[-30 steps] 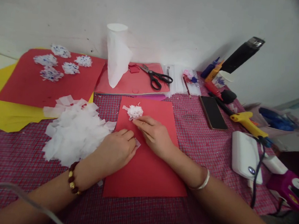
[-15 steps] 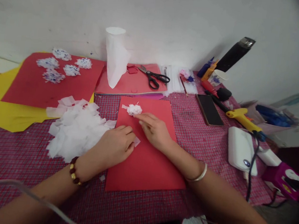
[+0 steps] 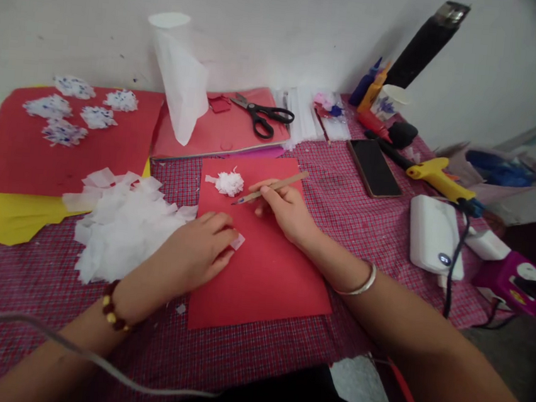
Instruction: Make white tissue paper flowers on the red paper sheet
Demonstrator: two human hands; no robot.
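Note:
My right hand point(image 3: 283, 209) grips a tan wooden pencil point(image 3: 279, 184), its dark tip slanting down to the left over a red sheet of paper point(image 3: 264, 283). Just left of the tip lies a fluffy white paper puff point(image 3: 230, 183), a flat strip sticking out of its left side. With fingers bent, my left hand point(image 3: 204, 245) rests at the sheet's left edge, closed on a small white paper piece point(image 3: 238, 242) that shows past the fingertips. Beside that hand is a large pile of white paper squares point(image 3: 125, 231).
Blue-speckled puffs point(image 3: 65, 132) lie on another red sheet point(image 3: 19, 167) at the left. Scissors point(image 3: 264, 117) and a white paper roll point(image 3: 178, 78) are at the back. A phone point(image 3: 374, 168), yellow glue gun point(image 3: 434, 178) and white power bank point(image 3: 435, 236) lie right. A cable crosses the lower left.
The pencil now shows in my right hand, which was beside the puff with fingers stretched out and has drawn back slightly. My left hand stays by the small paper piece. The camera view has shifted.

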